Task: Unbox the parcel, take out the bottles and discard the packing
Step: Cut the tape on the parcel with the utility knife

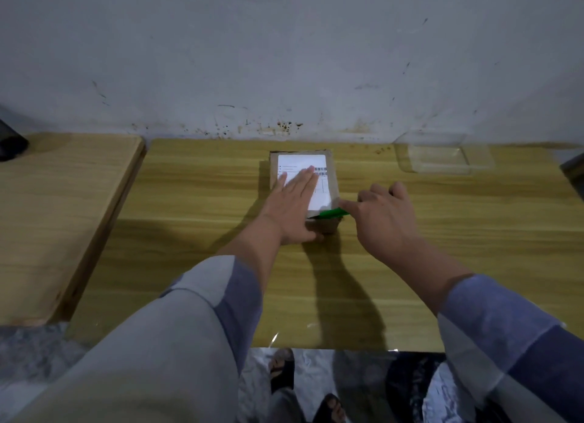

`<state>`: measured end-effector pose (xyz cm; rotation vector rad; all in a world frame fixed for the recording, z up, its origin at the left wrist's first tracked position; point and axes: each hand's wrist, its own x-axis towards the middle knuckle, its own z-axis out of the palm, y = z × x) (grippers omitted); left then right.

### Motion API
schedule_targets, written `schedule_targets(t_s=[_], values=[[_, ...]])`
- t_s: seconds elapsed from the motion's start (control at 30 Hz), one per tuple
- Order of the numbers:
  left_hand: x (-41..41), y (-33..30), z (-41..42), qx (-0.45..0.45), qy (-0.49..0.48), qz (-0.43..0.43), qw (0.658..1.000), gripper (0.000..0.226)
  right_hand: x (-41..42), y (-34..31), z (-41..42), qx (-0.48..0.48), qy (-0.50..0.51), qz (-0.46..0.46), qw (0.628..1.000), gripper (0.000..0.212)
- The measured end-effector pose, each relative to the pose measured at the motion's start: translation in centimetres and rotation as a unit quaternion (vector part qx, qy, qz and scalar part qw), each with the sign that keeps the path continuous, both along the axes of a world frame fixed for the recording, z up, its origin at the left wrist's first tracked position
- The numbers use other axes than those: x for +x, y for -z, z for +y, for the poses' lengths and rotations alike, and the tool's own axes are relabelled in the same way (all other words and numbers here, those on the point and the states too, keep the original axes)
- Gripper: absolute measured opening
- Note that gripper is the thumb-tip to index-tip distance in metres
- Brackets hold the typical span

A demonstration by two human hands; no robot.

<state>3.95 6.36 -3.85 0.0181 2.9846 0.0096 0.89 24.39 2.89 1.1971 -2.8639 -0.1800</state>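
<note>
The left hand lies flat and open on the labelled top of the parcel, pinning it mid-table, near the far wall. The right hand, curled, holds a green cutter at the near right edge. A slip could send the blade towards the left thumb. The wooden table meets a stained white wall; a clear tub sits far right.

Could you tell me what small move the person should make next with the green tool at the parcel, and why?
Probably draw the green tool along the near top edge of the parcel to slit its seal. The box looks closed, its white label facing up, the left hand lies flat on top steadying it, and the right hand holds the tool at the near right corner.
</note>
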Motion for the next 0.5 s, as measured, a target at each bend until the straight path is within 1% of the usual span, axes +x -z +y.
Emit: schedule_targets(t_s=[0.13, 0.23, 0.37, 0.5], values=[[-0.2, 1.1, 0.4, -0.005, 0.005, 0.013, 1.000, 0.107, -0.5, 0.3, 1.4, -0.002, 0.009, -0.007, 1.000, 0.052], [-0.1, 1.2, 0.2, -0.009, 0.009, 0.017, 1.000, 0.108, -1.2, 0.4, 2.4, -0.001, 0.040, 0.000, 0.999, 0.051], [-0.3, 1.2, 0.0, -0.011, 0.004, 0.015, 1.000, 0.109, -0.8, 1.1, 2.5, -0.006, 0.032, -0.005, 0.999, 0.052], [-0.3, 1.2, 0.0, -0.014, 0.005, 0.020, 1.000, 0.108, -2.4, 0.7, 4.7, 0.011, 0.062, -0.004, 0.998, 0.049]])
